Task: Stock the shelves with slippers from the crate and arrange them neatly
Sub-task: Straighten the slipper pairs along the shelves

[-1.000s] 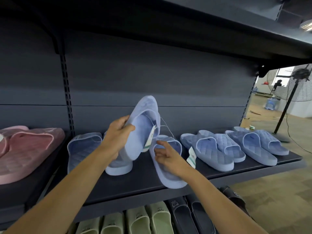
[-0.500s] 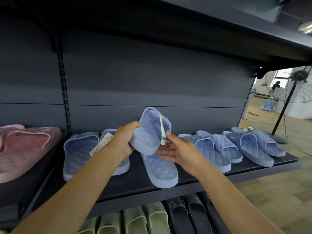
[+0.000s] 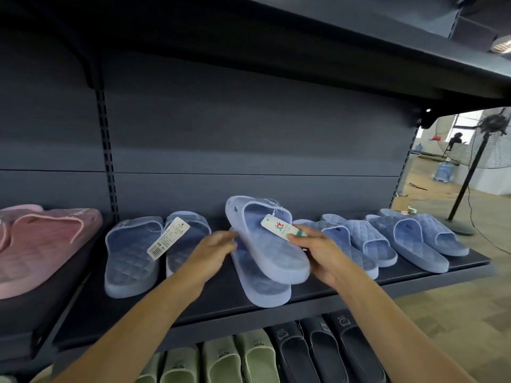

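Head view showed the top slipper (image 3: 265,252) lying between the hands, both equally near, askew on the lower slipper (image 3: 265,294) at mid shelf (image 3: 221,310), its long axis running from strap end at back left to heel at front right. The right hand (image 3: 318,247) gripped its right edge, thumb on the tag (image 3: 278,226); the left hand (image 3: 213,251) touched its left edge, grip too blurred to tell

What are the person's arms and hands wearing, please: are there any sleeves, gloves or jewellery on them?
Nothing that shows. The left forearm and right forearm are bare down to the frame's lower edge, with no sleeve in view. The left hand and right hand wear no gloves. No watch, bracelet or ring is visible, though the left hand is somewhat blurred.
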The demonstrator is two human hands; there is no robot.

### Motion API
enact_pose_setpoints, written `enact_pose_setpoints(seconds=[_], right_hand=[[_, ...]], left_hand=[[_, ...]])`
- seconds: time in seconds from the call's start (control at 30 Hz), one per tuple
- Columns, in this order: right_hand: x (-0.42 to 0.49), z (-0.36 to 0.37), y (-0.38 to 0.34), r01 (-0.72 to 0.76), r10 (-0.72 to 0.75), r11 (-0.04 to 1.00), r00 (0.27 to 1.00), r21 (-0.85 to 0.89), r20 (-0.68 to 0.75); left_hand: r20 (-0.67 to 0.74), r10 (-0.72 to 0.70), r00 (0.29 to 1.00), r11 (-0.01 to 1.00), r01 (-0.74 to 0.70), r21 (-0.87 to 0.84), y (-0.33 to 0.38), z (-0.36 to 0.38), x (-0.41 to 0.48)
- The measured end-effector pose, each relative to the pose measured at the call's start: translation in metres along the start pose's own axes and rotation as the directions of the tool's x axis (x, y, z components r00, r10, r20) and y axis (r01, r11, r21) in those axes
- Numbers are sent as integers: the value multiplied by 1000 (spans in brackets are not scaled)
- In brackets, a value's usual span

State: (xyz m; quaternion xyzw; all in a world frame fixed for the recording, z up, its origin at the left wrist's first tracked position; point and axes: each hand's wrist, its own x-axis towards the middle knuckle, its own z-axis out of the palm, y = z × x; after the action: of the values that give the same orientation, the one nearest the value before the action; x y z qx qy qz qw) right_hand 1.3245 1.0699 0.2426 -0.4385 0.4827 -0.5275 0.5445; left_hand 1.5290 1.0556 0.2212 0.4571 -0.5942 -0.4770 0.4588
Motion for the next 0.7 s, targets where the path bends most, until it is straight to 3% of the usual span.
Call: enact_pose_setpoints(seconds=[0.17,0.23,0.5,0.7], right_hand=[[-10,-32,-15,-11,12,992,1000,-124,11],[-14,-43,-19,-19,22,986,1000,-166,17],[-30,-86,-28,-83,81,975,997,-208,-19],[-40,-95,-35,-105,109,958,994,-269,0]], left_hand=[[32,22,999,963,-30,267,-25,14,7],[-22,30,999,945,-21,326,-31,21,11],[-132,85,988,935,-33,352,-39,32,37],[-292,102,951,913,27,407,-32,30,54]])
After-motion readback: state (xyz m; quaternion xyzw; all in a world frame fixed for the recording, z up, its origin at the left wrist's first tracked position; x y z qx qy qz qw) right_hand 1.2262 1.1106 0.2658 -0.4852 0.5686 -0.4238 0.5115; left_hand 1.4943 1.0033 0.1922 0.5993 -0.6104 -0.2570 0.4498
